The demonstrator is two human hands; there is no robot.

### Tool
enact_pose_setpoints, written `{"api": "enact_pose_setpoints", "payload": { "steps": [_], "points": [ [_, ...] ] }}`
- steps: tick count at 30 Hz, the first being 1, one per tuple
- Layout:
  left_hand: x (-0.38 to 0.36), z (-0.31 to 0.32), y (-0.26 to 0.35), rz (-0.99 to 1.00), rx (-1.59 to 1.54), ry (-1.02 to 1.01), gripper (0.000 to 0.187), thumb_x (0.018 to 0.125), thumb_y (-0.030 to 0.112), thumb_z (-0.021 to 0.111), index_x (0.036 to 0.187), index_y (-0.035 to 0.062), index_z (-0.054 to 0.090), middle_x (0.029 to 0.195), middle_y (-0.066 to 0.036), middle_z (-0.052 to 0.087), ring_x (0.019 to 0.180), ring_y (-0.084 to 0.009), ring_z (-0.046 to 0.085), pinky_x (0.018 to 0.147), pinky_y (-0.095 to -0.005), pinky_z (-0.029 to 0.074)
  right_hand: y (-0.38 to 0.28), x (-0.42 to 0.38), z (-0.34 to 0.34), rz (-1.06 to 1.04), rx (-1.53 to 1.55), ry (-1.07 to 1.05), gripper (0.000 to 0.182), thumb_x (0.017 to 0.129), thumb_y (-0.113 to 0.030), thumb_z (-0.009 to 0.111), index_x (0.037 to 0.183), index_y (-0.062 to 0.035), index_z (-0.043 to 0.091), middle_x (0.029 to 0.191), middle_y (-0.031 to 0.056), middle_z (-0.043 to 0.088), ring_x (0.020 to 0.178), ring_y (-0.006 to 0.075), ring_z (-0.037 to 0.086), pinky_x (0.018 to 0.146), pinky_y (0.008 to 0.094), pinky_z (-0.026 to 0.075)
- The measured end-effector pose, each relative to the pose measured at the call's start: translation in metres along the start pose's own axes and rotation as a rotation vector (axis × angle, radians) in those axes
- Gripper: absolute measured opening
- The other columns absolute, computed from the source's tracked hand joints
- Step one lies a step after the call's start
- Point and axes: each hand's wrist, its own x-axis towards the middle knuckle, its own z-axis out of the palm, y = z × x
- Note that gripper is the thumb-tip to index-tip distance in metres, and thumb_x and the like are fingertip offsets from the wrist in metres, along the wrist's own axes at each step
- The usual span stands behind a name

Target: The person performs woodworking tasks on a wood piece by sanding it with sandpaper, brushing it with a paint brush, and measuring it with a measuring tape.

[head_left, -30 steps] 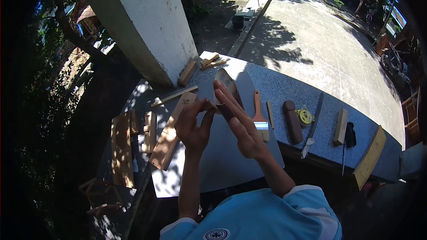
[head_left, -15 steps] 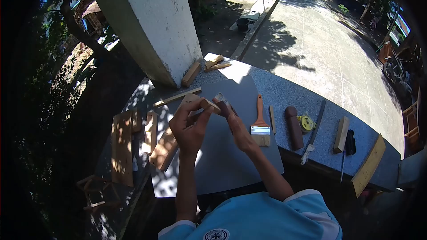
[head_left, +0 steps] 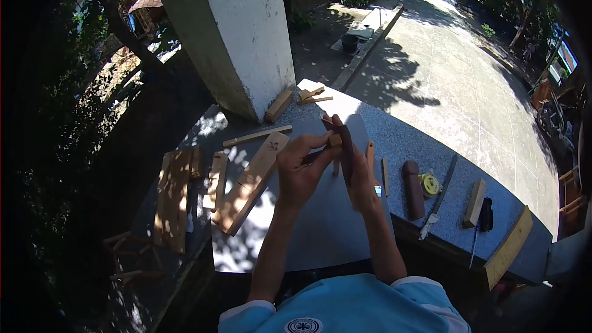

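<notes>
My left hand (head_left: 299,169) is closed in a pinch on a small wooden piece (head_left: 335,140), whose square end points toward me. Pressed against the right side of that piece is a strip of dark reddish-brown sandpaper (head_left: 346,148), with my right hand (head_left: 361,182) gripping it, fingers pointing up. Both hands are above a grey board (head_left: 314,234). Left of my left hand lies a long wooden plank (head_left: 250,188) with dark marks near its far end. Behind my right hand, a paintbrush (head_left: 370,157) is mostly hidden.
To the left are a wide wooden board (head_left: 172,200) and a wooden hand plane (head_left: 215,182). On the right lie a brown case (head_left: 413,190), a yellow tape roll (head_left: 430,184), a long blade (head_left: 447,179) and a wood block (head_left: 474,203). A concrete pillar (head_left: 246,37) rises at the back.
Both hands have shifted right relative to the table, and my right hand now covers most of the paintbrush. The small wooden piece has turned its end toward me. My view has shifted slightly.
</notes>
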Motion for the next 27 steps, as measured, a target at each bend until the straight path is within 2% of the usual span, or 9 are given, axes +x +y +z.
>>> {"api": "enact_pose_setpoints", "payload": {
  "steps": [2, 6, 8, 11, 14, 16, 22, 25, 27],
  "points": [
    [0.000, 0.011, 0.000, 0.028, 0.026, -0.040, 0.017, 0.074, -0.001, 0.063, 0.091, -0.0015, 0.062, 0.087, -0.010, 0.061, 0.077, -0.0139, 0.061, 0.061, -0.0222, 0.053, -0.030, 0.018, -0.005, -0.160, -0.042, -0.049, 0.072, 0.086, -0.058, 0.016, 0.135, -0.0045, 0.024, 0.138, 0.0171, 0.024, 0.129, 0.0318, 0.020, 0.104, 0.0448, 0.016],
    [0.004, 0.016, -0.007, 0.057, 0.038, 0.065, 0.021, 0.076, 0.000, 0.061, 0.097, 0.0001, 0.062, 0.092, -0.011, 0.060, 0.080, -0.0165, 0.061, 0.059, -0.0237, 0.053, -0.004, 0.000, -0.001, -0.046, -0.010, 0.082, 0.062, 0.092, -0.046, 0.016, 0.134, -0.0009, 0.021, 0.139, 0.0161, 0.023, 0.130, 0.0299, 0.017, 0.106, 0.0408, 0.016],
    [0.005, 0.015, -0.014, 0.126, 0.149, 0.109, 0.027, 0.077, 0.001, 0.061, 0.103, -0.0002, 0.059, 0.094, -0.011, 0.060, 0.082, -0.0177, 0.061, 0.059, -0.0251, 0.054, 0.015, -0.013, -0.002, 0.042, -0.139, 0.084, 0.054, 0.094, -0.037, 0.016, 0.134, -0.0011, 0.021, 0.139, 0.0158, 0.023, 0.131, 0.0284, 0.014, 0.106, 0.0386, 0.014],
    [0.008, 0.023, -0.017, 0.142, 0.096, 0.185, 0.033, 0.078, 0.002, 0.060, 0.110, 0.0003, 0.055, 0.095, -0.011, 0.059, 0.084, -0.0188, 0.061, 0.058, -0.0247, 0.054, -0.006, 0.001, -0.001, 0.048, -0.122, 0.056, 0.055, 0.094, -0.038, 0.015, 0.135, -0.0019, 0.020, 0.140, 0.0147, 0.021, 0.131, 0.0265, 0.016, 0.106, 0.0363, 0.013],
    [0.010, 0.027, -0.017, 0.237, 0.212, 0.181, 0.028, 0.079, 0.003, 0.058, 0.107, 0.0002, 0.057, 0.094, -0.011, 0.060, 0.085, -0.0192, 0.061, 0.059, -0.0249, 0.055, -0.009, 0.010, -0.004, -0.041, -0.046, 0.046, 0.051, 0.095, -0.034, 0.017, 0.134, -0.0022, 0.023, 0.140, 0.0155, 0.021, 0.131, 0.0281, 0.014, 0.106, 0.0374, 0.013],
    [0.006, 0.030, -0.015, 0.193, 0.219, 0.173, 0.024, 0.080, 0.003, 0.058, 0.104, -0.0004, 0.058, 0.094, -0.012, 0.061, 0.086, -0.0198, 0.061, 0.062, -0.0264, 0.054, 0.000, 0.002, -0.005, -0.076, 0.012, 0.075, 0.052, 0.094, -0.035, 0.018, 0.134, -0.0021, 0.024, 0.140, 0.0152, 0.021, 0.131, 0.0279, 0.014, 0.106, 0.0371, 0.013],
    [0.003, 0.030, -0.009, 0.166, 0.199, 0.050, 0.019, 0.079, 0.003, 0.059, 0.097, -0.0016, 0.060, 0.089, -0.012, 0.064, 0.081, -0.0207, 0.063, 0.065, -0.0291, 0.051, -0.013, 0.004, -0.012, -0.194, -0.108, 0.086, 0.052, 0.093, -0.038, 0.019, 0.134, -0.0069, 0.027, 0.141, 0.0147, 0.018, 0.132, 0.0279, 0.012, 0.106, 0.0406, 0.012],
    [0.003, 0.037, -0.003, 0.166, 0.170, -0.020, 0.019, 0.079, 0.002, 0.058, 0.097, -0.0013, 0.060, 0.088, -0.012, 0.064, 0.080, -0.0209, 0.064, 0.065, -0.0287, 0.050, -0.038, 0.029, -0.019, -0.405, -0.217, 0.053, 0.051, 0.093, -0.039, 0.020, 0.134, -0.0099, 0.030, 0.142, 0.0144, 0.017, 0.132, 0.0288, 0.009, 0.106, 0.0418, 0.011],
    [0.004, 0.037, 0.003, 0.147, 0.177, -0.039, 0.019, 0.079, 0.001, 0.058, 0.097, -0.0007, 0.061, 0.088, -0.011, 0.064, 0.080, -0.0211, 0.064, 0.065, -0.0283, 0.050, -0.024, 0.016, -0.021, -0.385, -0.258, 0.072, 0.050, 0.093, -0.038, 0.021, 0.133, -0.0105, 0.032, 0.142, 0.0125, 0.017, 0.133, 0.0291, 0.007, 0.106, 0.0422, 0.009]
  ]
}}
